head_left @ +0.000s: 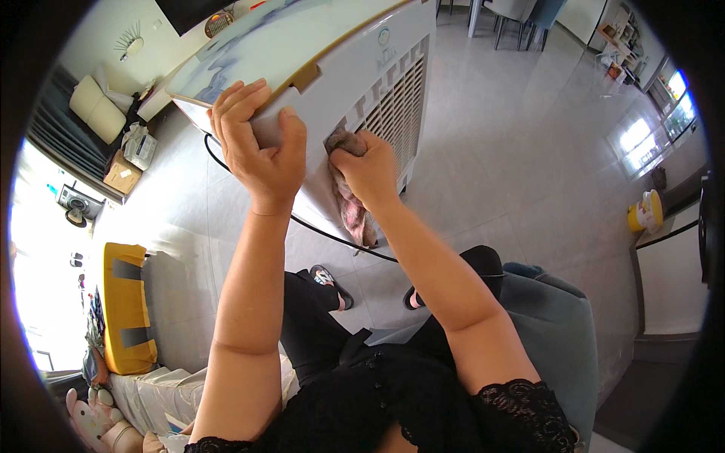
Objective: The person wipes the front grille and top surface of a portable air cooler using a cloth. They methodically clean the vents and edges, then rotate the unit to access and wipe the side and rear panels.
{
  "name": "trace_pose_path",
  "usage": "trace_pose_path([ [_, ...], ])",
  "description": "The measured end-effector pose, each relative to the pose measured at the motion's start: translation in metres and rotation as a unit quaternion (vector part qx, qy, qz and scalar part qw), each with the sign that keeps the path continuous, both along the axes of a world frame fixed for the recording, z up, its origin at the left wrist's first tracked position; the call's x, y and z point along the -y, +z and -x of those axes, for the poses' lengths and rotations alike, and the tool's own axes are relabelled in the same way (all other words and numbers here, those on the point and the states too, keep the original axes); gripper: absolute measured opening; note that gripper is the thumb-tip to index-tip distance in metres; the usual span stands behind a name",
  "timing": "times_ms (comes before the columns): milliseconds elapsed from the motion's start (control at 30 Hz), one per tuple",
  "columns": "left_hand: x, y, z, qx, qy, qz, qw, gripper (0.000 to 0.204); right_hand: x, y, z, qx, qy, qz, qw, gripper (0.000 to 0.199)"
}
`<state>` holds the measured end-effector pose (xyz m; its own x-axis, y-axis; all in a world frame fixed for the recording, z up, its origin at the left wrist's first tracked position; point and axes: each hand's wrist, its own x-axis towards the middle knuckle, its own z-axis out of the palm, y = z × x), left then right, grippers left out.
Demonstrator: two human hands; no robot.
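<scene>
The cloth [349,204] gripped by the right hand [373,172] should be pressed evenly, the unit [353,79] steadied by the unclenched left hand [263,160].

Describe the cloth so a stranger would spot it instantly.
Find the big white appliance with the marbled top. Beside its slatted grille, the right hand grips the cloth, its end hanging down. It is crumpled and greyish with a pink patch, unlike the flat white panel and thin black cord nearby.

Cloth [351,208] at the near side of the appliance [336,84], bucket [646,213] far right, carton [122,174] left
</scene>
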<state>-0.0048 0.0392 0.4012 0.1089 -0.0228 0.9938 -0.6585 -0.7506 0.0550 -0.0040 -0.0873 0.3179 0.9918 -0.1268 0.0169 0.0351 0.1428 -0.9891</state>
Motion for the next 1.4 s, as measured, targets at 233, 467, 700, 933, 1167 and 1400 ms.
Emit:
trace_pose_path([
  [233,0.003,-0.001,0.002,-0.009,-0.008,-0.001,1.000,0.033,-0.013,-0.012,-0.002,0.057,-0.128,0.005,0.990,0.018],
  [467,0.000,0.000,-0.002,0.017,-0.006,-0.005,1.000,0.032,0.003,0.020,-0.007,-0.135,-0.020,-0.228,0.964,0.016],
  [700,0.003,0.001,-0.001,0.021,-0.007,-0.006,1.000,0.032,0.009,-0.017,-0.005,-0.177,0.000,-0.337,0.925,0.021],
  [933,0.001,0.000,0.000,0.014,-0.003,-0.006,1.000,0.032,0.005,0.004,-0.023,-0.252,0.039,-0.370,0.893,0.019],
  [1167,-0.001,0.000,0.002,0.005,0.011,-0.010,1.000,0.032,0.000,0.005,-0.033,-0.293,0.022,-0.401,0.868,0.021],
  [1400,0.001,0.001,0.000,0.014,-0.004,-0.008,1.000,0.031,0.022,-0.037,-0.019,-0.218,-0.045,-0.398,0.890,0.017],
])
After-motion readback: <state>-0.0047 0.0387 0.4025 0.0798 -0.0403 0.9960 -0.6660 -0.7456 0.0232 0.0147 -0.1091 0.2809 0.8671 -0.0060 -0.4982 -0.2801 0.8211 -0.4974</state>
